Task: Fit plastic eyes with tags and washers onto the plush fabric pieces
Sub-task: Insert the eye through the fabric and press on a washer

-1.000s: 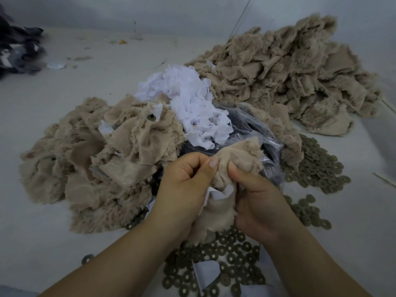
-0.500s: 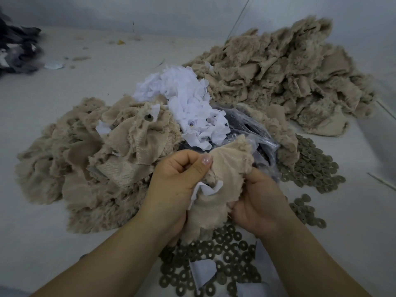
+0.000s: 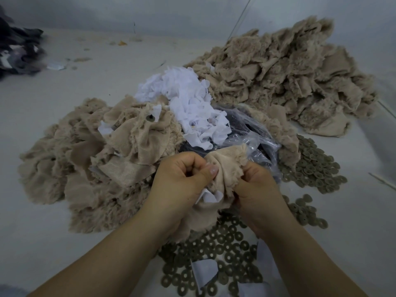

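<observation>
Grey table (image 3: pixel 64 243); both hands (image 3: pixel 180 183) grip plush piece (image 3: pixel 227 166).

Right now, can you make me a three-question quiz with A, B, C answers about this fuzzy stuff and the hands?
1. Where is the pile of white tags?
A. Between the two tan plush heaps
B. Far left corner
C. Under the hands

2. What colour is the plush piece being held?
A. Blue
B. Tan
C. Black

3. What are the hands doing?
A. Resting flat
B. Both gripping one piece
C. Only one holds it

Answers: 1 A, the tags lie between both heaps; 2 B, it matches the tan heaps; 3 B, the left hand and right hand both pinch it.
</observation>
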The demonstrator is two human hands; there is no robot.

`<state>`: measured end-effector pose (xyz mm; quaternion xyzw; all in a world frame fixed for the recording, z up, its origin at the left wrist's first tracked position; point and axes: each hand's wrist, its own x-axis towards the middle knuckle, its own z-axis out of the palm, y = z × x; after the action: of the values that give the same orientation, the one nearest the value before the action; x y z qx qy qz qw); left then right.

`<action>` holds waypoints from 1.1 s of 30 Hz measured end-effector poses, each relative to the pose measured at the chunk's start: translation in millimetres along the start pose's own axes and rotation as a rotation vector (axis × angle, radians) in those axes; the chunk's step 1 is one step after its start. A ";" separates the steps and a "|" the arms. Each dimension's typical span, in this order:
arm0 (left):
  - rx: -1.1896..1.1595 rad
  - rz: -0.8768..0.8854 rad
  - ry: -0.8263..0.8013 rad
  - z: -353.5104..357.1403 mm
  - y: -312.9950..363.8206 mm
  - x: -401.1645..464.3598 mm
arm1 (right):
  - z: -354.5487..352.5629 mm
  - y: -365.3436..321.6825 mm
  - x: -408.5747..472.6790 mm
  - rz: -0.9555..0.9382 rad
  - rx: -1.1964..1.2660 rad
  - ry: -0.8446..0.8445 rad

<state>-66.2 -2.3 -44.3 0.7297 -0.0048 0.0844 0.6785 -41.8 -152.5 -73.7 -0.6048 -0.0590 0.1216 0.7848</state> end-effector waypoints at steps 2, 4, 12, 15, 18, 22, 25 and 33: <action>0.017 -0.001 -0.018 -0.4 -0.1 0.0 | 1.0 0.0 -1.2 -0.013 -0.033 0.037; 0.030 0.000 -0.023 -0.6 0.1 0.4 | 1.1 -0.1 -1.4 -0.020 -0.054 0.073; 0.104 0.021 -0.030 -0.3 1.2 1.7 | -1.5 3.0 -1.1 -0.047 -0.052 0.076; 0.156 0.038 -0.032 -2.2 1.5 2.8 | -3.0 2.5 2.0 -0.028 0.036 0.107; 0.223 0.070 -0.039 -1.8 0.8 1.9 | -1.3 2.3 0.5 -0.074 0.004 0.060; 0.257 0.076 -0.072 0.3 0.0 0.1 | 0.1 3.8 -1.5 -0.060 -0.009 0.078; 0.216 0.038 -0.109 -2.6 0.0 1.7 | -2.9 1.8 -0.4 -0.058 -0.077 0.107; 0.072 -0.111 -0.125 -5.0 1.0 3.8 | 0.8 2.8 -1.0 -0.186 -0.236 0.219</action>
<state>-63.2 3.0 -42.6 0.7566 -0.0037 0.0008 0.6538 -43.4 -151.4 -76.1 -0.6941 -0.0426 -0.0260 0.7181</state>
